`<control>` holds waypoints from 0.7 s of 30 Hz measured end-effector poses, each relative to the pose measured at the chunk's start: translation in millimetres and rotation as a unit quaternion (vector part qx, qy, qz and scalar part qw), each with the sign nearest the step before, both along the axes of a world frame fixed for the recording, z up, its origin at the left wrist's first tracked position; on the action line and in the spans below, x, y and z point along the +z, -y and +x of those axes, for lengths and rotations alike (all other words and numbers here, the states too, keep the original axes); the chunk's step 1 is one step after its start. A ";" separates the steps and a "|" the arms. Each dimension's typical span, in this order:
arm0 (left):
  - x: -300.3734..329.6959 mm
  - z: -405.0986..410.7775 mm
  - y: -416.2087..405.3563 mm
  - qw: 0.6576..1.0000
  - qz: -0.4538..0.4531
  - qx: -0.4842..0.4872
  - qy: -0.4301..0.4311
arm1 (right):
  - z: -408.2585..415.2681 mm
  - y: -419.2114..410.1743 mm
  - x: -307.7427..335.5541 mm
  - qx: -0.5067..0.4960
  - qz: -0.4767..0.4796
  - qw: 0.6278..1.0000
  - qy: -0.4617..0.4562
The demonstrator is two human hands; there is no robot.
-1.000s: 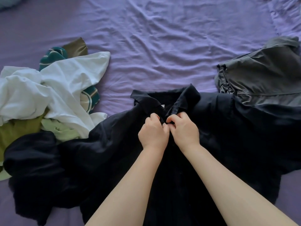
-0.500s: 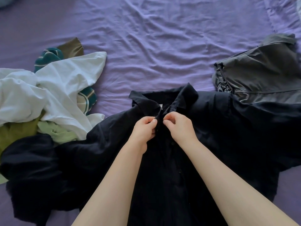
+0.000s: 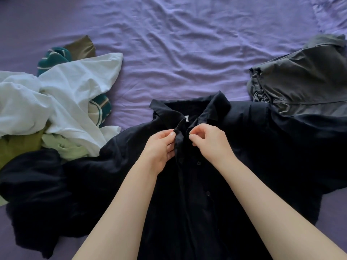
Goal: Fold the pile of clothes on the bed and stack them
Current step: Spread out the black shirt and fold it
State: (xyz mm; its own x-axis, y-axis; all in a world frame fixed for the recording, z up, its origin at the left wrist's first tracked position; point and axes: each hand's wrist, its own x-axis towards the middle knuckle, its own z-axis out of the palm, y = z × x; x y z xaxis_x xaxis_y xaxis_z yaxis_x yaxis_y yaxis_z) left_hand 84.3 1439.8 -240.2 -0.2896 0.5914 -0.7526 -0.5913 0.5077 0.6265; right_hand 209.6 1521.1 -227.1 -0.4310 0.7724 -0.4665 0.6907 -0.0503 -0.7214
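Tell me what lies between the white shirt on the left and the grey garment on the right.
In the head view, bare wrinkled purple sheet separates the white shirt from the grey garment; nearer the person, the black shirt's collar reaches into that gap.

The collared shirt (image 3: 216, 184) lay spread on the bed (image 3: 178, 53) directly before me, its collar on the far side. My left hand (image 3: 159, 149) and right hand (image 3: 210, 141) sat side by side on its front just below the collar, each pinching a placket edge. The unfolded pile (image 3: 56, 102) lay to my left, overlapping the shirt's sleeve. A folded garment (image 3: 304, 81) lay to my right, touching the shirt's other shoulder.
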 end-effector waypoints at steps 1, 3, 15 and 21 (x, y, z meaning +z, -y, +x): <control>0.8 1.2 -0.2 1.000 0.005 0.011 -0.012 | 0.5 1.9 1.2 0.003 0.014 1.000 0.009; 3.0 4.1 -0.5 0.998 0.012 0.042 -0.038 | 0.9 6.3 3.8 -0.003 0.033 0.999 0.009; 6.7 26.7 1.7 0.988 0.003 0.123 -0.093 | -0.1 22.5 6.4 -0.056 0.019 0.996 -0.061; 6.2 28.2 2.4 0.987 0.001 0.141 -0.076 | 4.2 24.5 4.2 -0.056 0.031 0.993 -0.097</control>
